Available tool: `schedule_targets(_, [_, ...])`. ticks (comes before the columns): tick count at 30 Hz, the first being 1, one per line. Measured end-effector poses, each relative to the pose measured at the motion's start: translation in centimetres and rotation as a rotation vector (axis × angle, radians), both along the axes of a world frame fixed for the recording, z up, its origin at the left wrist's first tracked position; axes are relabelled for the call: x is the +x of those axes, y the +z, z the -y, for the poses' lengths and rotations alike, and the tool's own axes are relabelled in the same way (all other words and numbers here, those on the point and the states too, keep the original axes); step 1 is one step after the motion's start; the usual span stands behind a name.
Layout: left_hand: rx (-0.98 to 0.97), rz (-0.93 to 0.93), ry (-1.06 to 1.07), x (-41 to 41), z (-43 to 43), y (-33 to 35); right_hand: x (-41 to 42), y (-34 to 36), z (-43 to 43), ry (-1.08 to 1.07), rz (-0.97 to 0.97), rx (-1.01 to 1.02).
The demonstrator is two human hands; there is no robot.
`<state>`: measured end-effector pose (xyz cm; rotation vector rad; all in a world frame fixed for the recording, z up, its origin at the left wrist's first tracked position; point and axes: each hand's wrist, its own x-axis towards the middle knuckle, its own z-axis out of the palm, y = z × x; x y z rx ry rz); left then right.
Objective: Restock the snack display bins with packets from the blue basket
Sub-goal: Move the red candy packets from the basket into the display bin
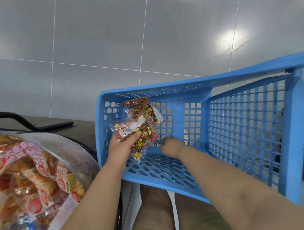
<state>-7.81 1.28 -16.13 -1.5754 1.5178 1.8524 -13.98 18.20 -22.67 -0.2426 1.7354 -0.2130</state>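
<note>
Blue plastic mesh is forming the basket (243,130), which is being held tipped on its side above the person's lap, with its open mouth turned toward the camera. Several clear packets of gold- and red-wrapped sweets (140,126) are being held fanned out in the left hand (121,148), the thumb pressed across a white barcode label, in front of the basket's far-left corner. The right hand (171,147) is being reached in against the basket's end wall with its fingers curled away from view; whether anything is being pinched there cannot be told. The step in hand is judged to be the gathering of the last packets, since little else is being seen inside. It is being advised that the basket be steadied, that its corners and mesh be checked for a caught packet, and that the left-hand bundle be gripped at the seams so that none slips. A clear display bin (61,145) at lower left is being seen full of snack packets (30,170) bearing red oval badges and pink-and-white bands. No brand wording is being made out on either product; the print is blurred.
</note>
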Motion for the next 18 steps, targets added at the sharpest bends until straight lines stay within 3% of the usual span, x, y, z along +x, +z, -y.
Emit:
schedule_targets(2, [0.001, -0.003, 0.003, 0.0, 0.0, 0.1, -0.7, -0.1, -1.2, -0.049, -0.134, 0.019])
schedule_targets(8, [0.016, -0.016, 0.005, 0.0, -0.2, 0.6, -2.4, -0.3, -5.5, -0.329, -0.241, 0.084])
schedule_targets(14, [-0.021, -0.047, -0.009, 0.1, -0.1, 3.4, -4.0, 5.6, -6.6, -0.887, -0.17, -0.186])
schedule_targets(18, [-0.062, -0.086, -0.029, -0.1, 0.6, 6.9, -4.8, 10.7, -7.0, -1.133, -0.126, -0.282])
